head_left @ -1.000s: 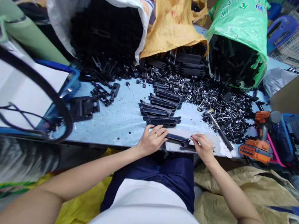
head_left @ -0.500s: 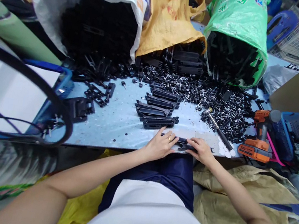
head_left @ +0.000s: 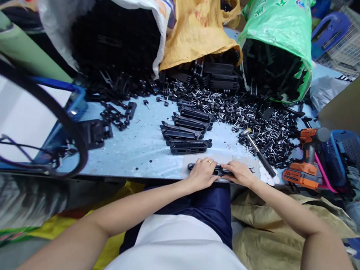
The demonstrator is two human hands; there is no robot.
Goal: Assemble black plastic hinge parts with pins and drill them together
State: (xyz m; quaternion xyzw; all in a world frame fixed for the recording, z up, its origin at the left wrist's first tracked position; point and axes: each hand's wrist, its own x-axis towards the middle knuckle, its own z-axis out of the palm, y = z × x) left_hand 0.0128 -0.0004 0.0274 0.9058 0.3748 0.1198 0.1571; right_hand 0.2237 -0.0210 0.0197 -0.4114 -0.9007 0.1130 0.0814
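At the table's front edge, my left hand (head_left: 203, 174) is closed over a long black plastic part (head_left: 191, 166), whose left end sticks out past my fingers. My right hand (head_left: 240, 173) grips the right portion of the same part, fingertips close to those of my left. Much of the part is covered by both hands. Beneath it lies a pale flat plate (head_left: 246, 164). Just beyond my left hand, several assembled black plastic pieces (head_left: 188, 145) lie in a row. A hammer (head_left: 261, 154) rests to the right of my right hand.
Small black screws or pins (head_left: 261, 121) are heaped across the back. Behind them lie a white sack (head_left: 58, 8), a yellow sack (head_left: 193, 31) and a green bag (head_left: 278, 22). An orange cordless drill (head_left: 303, 169) stands at right, beside a blue basket (head_left: 354, 141). A black cable loops at left.
My left hand has shifted its hold over the black part, and the part's left end now shows beyond it. My right hand stays on its right portion. The whole view has shifted slightly.
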